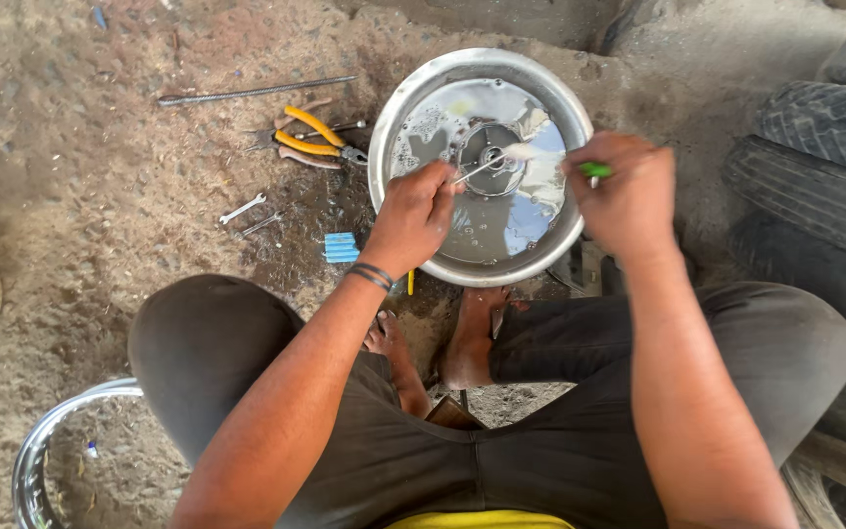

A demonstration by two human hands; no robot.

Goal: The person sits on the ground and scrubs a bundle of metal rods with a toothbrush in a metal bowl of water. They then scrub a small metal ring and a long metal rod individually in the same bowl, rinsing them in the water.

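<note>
Head view: person seated over a metal basin [399, 118] on dirt.
Left hand [413, 216]: pinching a thin metal rod [477, 168] above the basin's centre.
Right hand [629, 196]: fist closed on a green-handled tool [595, 170].
Pliers [317, 137]: left of basin.

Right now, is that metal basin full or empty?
Partly filled: the metal basin holds shallow water that reflects light, with a round part sitting in it.
</note>
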